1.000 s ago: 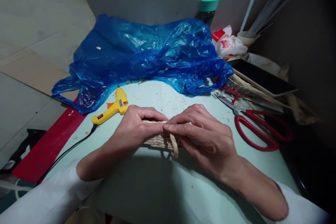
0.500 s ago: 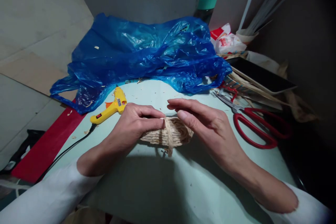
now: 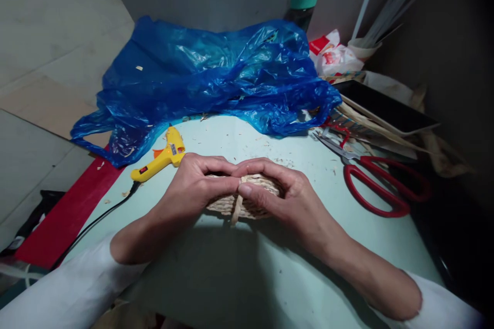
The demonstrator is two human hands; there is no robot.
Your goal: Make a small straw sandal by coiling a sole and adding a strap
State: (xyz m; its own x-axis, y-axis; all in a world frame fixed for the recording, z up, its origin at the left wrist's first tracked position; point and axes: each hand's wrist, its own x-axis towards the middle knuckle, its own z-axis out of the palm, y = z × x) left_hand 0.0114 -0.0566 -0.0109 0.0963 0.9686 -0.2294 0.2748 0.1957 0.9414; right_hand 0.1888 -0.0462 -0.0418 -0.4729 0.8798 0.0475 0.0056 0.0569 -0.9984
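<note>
A small woven straw basket (image 3: 226,204) rests on the pale green table (image 3: 250,272) in front of me. My left hand (image 3: 195,185) grips its left end, fingers curled over the rim. My right hand (image 3: 283,190) wraps over the right side, thumb and fingers pinching a loose straw strand (image 3: 236,206) that runs over the rim and hangs down the front. Much of the basket is hidden under both hands.
A yellow glue gun (image 3: 164,158) with a black cord lies left of my hands. Red-handled scissors (image 3: 376,182) lie to the right. A crumpled blue plastic bag (image 3: 208,74) fills the back of the table. A teal-capped bottle (image 3: 303,5), a cup of sticks (image 3: 365,49) and a dark tray (image 3: 386,108) stand behind.
My right hand lifted off the basket half a second ago, then came back down and closed over it. The straw strand shifted left. My left hand stayed in place.
</note>
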